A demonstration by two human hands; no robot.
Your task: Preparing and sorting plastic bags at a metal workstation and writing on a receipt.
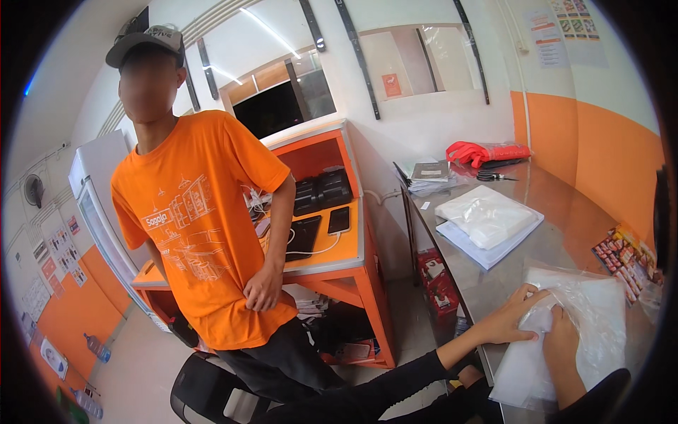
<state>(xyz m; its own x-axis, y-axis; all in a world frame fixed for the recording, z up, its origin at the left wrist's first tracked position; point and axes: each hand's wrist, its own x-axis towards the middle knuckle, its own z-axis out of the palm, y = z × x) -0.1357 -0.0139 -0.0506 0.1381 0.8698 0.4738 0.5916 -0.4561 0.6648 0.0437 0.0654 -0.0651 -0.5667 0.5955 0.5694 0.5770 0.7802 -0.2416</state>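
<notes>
Clear plastic bags [597, 314] lie spread on the metal table at the lower right, with a whitish, folded piece of plastic [519, 374] hanging toward the near edge. My left hand [510, 319] reaches in from the left and pinches the plastic, its thumb below and fingers above. Close beside it, my right hand [561, 343] has its fingers curled into the same plastic, and folds of the film partly hide the fingertips. Farther back, a white plastic-wrapped stack [482, 215] rests on white paper sheets [494, 247].
The metal table [558, 237] also carries a red bag [487, 152], scissors [496, 175], papers [431, 172] and colourful printed packets [628, 258]. A person in an orange shirt [205, 219] stands left, before an orange desk [353, 244] with a phone [339, 220]. A black chair [212, 389] stands below.
</notes>
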